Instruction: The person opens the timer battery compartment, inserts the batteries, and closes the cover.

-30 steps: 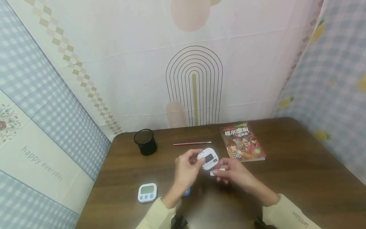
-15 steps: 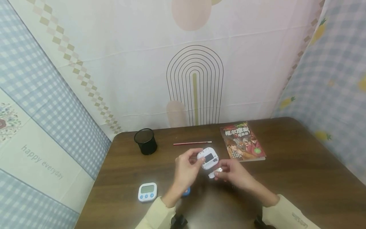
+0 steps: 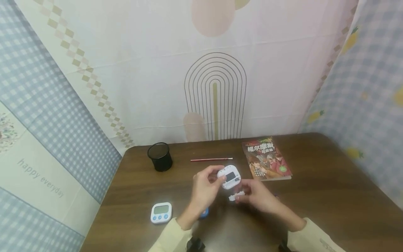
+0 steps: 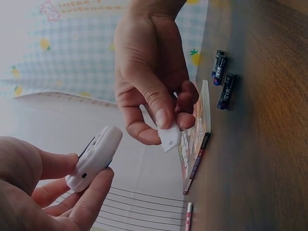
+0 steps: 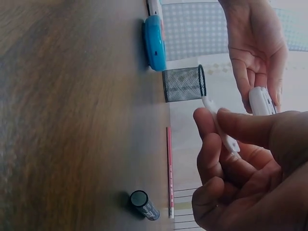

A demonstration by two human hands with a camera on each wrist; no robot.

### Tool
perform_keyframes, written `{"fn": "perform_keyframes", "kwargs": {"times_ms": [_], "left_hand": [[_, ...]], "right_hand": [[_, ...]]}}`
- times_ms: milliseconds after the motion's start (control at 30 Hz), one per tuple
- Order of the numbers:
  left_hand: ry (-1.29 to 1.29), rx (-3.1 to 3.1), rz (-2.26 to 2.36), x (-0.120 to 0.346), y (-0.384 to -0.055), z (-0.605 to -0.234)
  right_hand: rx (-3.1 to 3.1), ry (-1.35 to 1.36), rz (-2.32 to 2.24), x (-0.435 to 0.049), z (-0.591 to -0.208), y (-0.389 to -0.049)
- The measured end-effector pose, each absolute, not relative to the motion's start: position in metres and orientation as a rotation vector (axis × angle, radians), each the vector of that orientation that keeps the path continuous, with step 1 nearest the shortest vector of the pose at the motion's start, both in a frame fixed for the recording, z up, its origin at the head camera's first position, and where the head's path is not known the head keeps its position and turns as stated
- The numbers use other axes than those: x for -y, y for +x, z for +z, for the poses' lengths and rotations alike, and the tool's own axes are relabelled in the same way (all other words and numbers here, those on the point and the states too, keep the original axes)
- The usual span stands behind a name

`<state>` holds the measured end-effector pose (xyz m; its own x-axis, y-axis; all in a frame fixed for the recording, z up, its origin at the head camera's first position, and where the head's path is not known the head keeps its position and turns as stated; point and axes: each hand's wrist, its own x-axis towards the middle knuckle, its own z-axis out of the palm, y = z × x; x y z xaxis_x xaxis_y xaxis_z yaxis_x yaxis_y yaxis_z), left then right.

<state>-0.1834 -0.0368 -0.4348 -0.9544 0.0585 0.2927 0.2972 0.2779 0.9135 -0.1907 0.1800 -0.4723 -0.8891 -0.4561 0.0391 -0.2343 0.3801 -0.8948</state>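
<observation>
The left hand (image 3: 203, 189) is raised above the table (image 3: 132, 190), the wrist going up from the near side, and it pinches a white device (image 3: 230, 176) at its left edge, the thumb on the face and the fingers behind. The right hand (image 3: 259, 197) comes from the near right; its thumb and fingers grasp a small white piece (image 3: 237, 196), which is just beside the device, at its near side, and not touching it.

The device is rounded and tilted, with its face turned to the person. It shows a dark rectangle in the middle and an elongated recess toward the right hand. The small piece is narrow, with uneven edges.

Two dark batteries (image 4: 227, 91) lie on the table near the book (image 3: 267, 159), which is far right. On the left lies a white timer (image 3: 161, 213) with three blue buttons.
</observation>
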Motion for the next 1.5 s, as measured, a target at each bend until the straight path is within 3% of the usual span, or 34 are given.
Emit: {"fn": "perform_keyframes", "kwargs": {"times_ms": [1500], "left_hand": [[-0.333, 2.368, -1.745, 0.0398, -0.1856, -0.4338]], "right_hand": [[-2.824, -0.866, -0.809, -0.1763, -0.4804, -0.1845]]}}
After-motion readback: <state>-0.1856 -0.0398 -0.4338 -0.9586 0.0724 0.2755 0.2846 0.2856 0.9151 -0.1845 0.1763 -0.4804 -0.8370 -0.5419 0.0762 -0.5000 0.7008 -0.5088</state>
